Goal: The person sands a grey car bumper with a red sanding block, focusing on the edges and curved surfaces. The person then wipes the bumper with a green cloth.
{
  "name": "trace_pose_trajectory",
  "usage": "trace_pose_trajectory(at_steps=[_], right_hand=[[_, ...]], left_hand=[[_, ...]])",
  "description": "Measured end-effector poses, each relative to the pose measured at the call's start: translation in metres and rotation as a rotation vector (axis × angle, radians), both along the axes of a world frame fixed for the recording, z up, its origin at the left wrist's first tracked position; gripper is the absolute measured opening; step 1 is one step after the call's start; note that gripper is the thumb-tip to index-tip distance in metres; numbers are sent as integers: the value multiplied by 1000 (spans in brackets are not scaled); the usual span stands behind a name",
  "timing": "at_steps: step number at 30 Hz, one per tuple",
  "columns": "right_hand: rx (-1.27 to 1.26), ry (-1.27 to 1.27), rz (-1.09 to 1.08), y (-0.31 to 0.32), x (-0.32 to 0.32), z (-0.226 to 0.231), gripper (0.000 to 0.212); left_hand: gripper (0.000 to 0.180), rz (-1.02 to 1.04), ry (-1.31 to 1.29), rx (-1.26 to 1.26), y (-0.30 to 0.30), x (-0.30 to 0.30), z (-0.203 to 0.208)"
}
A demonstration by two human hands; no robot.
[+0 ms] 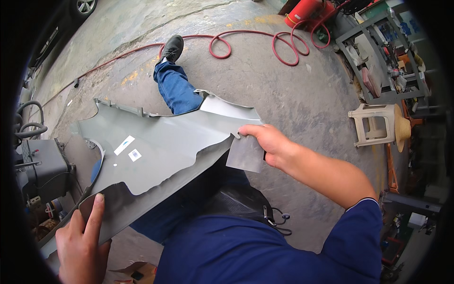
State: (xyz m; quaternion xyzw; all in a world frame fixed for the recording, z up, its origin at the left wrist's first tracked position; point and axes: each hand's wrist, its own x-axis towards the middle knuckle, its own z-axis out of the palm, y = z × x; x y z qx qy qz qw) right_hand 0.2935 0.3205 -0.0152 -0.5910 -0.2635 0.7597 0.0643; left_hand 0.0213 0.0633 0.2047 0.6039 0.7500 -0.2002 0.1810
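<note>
A grey car fender lies slanted across my lap and legs, with two small white labels stuck on its face. My left hand grips its lower left edge, index finger stretched along the panel and the thumb side partly hidden. At the right end of the fender, my right hand pinches a thin grey square sheet, which looks like sandpaper. The sheet hangs below the thumb, right by the fender's corner tab. Whether those fingers also grip the fender cannot be made out.
A red hose loops over the concrete floor beyond my shoe. To the right stand a beige plastic stool and a metal rack of tools. A grey box-shaped machine is at left; a car wheel shows far left.
</note>
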Motion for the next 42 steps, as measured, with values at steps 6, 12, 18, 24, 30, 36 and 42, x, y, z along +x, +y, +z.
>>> trace_pose_trajectory(at_steps=[6, 12, 18, 24, 30, 36, 42], right_hand=[[-22, -117, 172, 18, -2, 3, 25], [-48, -17, -39, -9, 5, 14, 41], [48, 37, -90, -22, 1, 9, 40], [86, 271, -384, -52, 11, -5, 36], [18, 397, -389, -75, -8, -7, 33], [104, 335, -419, -59, 4, -12, 30], [185, 281, -338, -55, 6, -11, 30]], left_hand=[[105, -4, -14, -8, 0, 0, -1], [103, -4, -33, 23, -5, 1, -7], [104, 5, -21, 32, -5, 4, -7], [105, -10, -44, 65, -8, 2, -11], [103, 12, -44, 26, -6, 3, -8], [103, -52, -38, 91, -7, 0, -10], [103, -33, -34, 69, -10, -1, -12]])
